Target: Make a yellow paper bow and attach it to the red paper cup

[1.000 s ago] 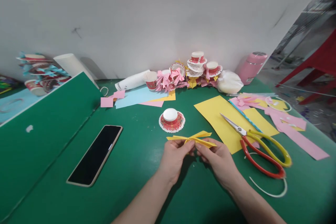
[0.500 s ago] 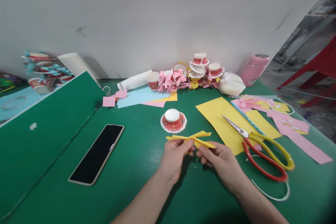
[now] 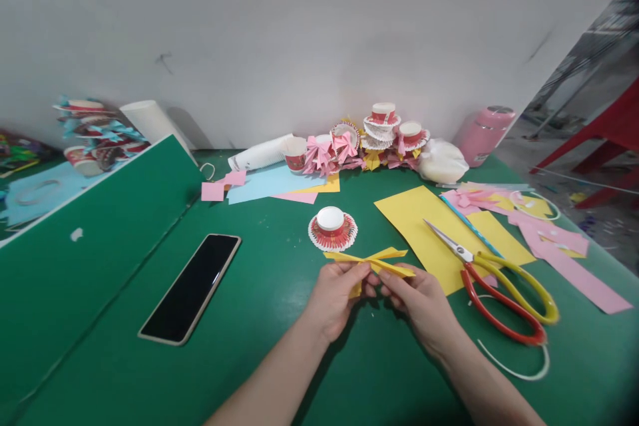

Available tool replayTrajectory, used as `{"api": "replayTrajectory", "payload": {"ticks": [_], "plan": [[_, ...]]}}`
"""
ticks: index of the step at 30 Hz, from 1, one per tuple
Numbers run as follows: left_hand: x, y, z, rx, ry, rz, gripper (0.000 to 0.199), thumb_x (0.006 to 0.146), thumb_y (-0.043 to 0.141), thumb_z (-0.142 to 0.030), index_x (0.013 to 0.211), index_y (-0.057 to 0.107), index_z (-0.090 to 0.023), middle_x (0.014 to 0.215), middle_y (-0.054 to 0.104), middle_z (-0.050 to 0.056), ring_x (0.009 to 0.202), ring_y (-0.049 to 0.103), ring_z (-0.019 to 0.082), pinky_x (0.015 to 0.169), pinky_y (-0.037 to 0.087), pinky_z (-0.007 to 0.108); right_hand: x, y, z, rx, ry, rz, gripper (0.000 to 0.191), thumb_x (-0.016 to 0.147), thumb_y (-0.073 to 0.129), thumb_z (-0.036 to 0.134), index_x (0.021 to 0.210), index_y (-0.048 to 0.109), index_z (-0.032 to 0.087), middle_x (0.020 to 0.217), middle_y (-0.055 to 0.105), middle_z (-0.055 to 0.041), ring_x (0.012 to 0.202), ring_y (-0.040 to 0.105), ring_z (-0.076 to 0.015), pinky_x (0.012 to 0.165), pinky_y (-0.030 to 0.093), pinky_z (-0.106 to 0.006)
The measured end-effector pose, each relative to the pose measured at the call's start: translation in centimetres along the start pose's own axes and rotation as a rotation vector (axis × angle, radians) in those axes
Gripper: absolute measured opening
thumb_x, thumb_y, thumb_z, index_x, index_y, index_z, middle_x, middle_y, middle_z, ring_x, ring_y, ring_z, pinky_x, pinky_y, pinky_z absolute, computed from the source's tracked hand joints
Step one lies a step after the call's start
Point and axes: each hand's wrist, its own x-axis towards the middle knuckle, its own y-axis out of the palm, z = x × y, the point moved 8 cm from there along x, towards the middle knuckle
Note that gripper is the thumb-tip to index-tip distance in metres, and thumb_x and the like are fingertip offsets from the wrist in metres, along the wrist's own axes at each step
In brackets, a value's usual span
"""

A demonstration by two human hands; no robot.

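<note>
A folded yellow paper bow (image 3: 387,255) is held between both hands above the green table (image 3: 269,373). My left hand (image 3: 339,293) pinches its middle between thumb and fingers, with one paper tail hanging below. On the bow's right side, my right hand (image 3: 417,299) grips it with thumb and fingertips, close to the left thumb. Just beyond the bow stands a small hat-like paper cup (image 3: 330,219), its red and white fringed brim spread flat around it.
Open scissors (image 3: 464,253) lie on yellow paper (image 3: 407,213) at the right, near pink strips (image 3: 574,269). A phone (image 3: 192,289) lies left. Decorated cups (image 3: 383,121), a plastic bag (image 3: 442,160) and a pink bottle (image 3: 486,136) line the back wall.
The camera view has shifted slightly, moving the phone and cup a little rightward in the picture. Both hands still hold the yellow bow, with little change in grip.
</note>
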Motion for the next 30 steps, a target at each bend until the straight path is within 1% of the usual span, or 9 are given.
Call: {"api": "replayTrajectory", "payload": {"ticks": [4, 7, 11, 14, 21, 26, 30], "plan": [[0.0, -0.1, 0.1, -0.052, -0.052, 0.036, 0.022, 0.069, 0.062, -0.03, 0.074, 0.066, -0.009, 0.066, 0.065, 0.006, 0.059, 0.058, 0.013, 0.065, 0.046, 0.027, 0.0, -1.0, 0.2, 0.092, 0.008, -0.09, 0.035, 0.054, 0.076, 0.042, 0.065, 0.06, 0.013, 0.048, 0.052, 0.0039, 0.039, 0.036, -0.0037, 0.038, 0.023, -0.018], [0.0, -0.2, 0.0, -0.053, -0.064, 0.033, 0.028, 0.072, 0.058, -0.034, 0.08, 0.067, -0.008, 0.07, 0.067, 0.009, 0.062, 0.06, 0.015, 0.068, 0.046, 0.029, -0.1, -1.2, 0.1, 0.103, 0.018, -0.11, 0.035, 0.054, 0.076, 0.042, 0.063, 0.058, 0.014, 0.047, 0.051, 0.0049, 0.038, 0.035, -0.0036, 0.038, 0.022, -0.018], [-0.1, 0.1, -0.5, 0.027, 0.011, 0.059, 0.021, 0.065, 0.069, -0.027, 0.077, 0.068, -0.01, 0.068, 0.065, 0.005, 0.062, 0.057, 0.012, 0.065, 0.045, 0.025, -0.1, -1.0, 0.3, 0.03, -0.023, -0.095, 0.034, 0.056, 0.075, 0.043, 0.062, 0.06, 0.014, 0.046, 0.052, 0.0039, 0.039, 0.037, -0.0055, 0.039, 0.025, -0.019], [-0.1, 0.4, -0.6, 0.052, 0.055, 0.08, 0.022, 0.061, 0.073, -0.026, 0.076, 0.069, -0.01, 0.069, 0.065, 0.005, 0.063, 0.056, 0.012, 0.063, 0.043, 0.026, -0.2, -0.7, 0.6, -0.027, -0.083, -0.065, 0.033, 0.057, 0.074, 0.044, 0.063, 0.062, 0.014, 0.046, 0.053, 0.003, 0.041, 0.039, -0.0068, 0.04, 0.028, -0.02], [-0.1, -0.2, -0.8, 0.042, 0.118, -0.025, 0.018, 0.055, 0.075, -0.025, 0.063, 0.067, -0.011, 0.058, 0.062, 0.002, 0.054, 0.052, 0.01, 0.055, 0.04, 0.024, -0.4, 0.0, 1.1, -0.089, -0.122, 0.002, 0.032, 0.061, 0.071, 0.045, 0.069, 0.067, 0.014, 0.051, 0.056, 0.0016, 0.044, 0.041, -0.0076, 0.042, 0.03, -0.021], [-0.2, -0.6, -1.2, 0.05, 0.151, -0.075, 0.016, 0.055, 0.075, -0.023, 0.062, 0.067, -0.011, 0.057, 0.061, 0.001, 0.055, 0.052, 0.01, 0.054, 0.039, 0.023, -0.5, 0.1, 0.9, -0.073, -0.107, 0.046, 0.031, 0.062, 0.071, 0.043, 0.075, 0.067, 0.015, 0.055, 0.058, 0.0009, 0.047, 0.045, -0.0091, 0.044, 0.033, -0.021], [-0.2, -0.8, -1.3, 0.064, 0.171, -0.101, 0.016, 0.055, 0.075, -0.022, 0.063, 0.067, -0.011, 0.056, 0.061, 0.001, 0.054, 0.052, 0.01, 0.053, 0.039, 0.023, -0.5, -0.1, 0.4, -0.048, -0.055, 0.064, 0.03, 0.063, 0.072, 0.041, 0.077, 0.065, 0.016, 0.058, 0.06, 0.0003, 0.049, 0.045, -0.0095, 0.045, 0.032, -0.021]]}}
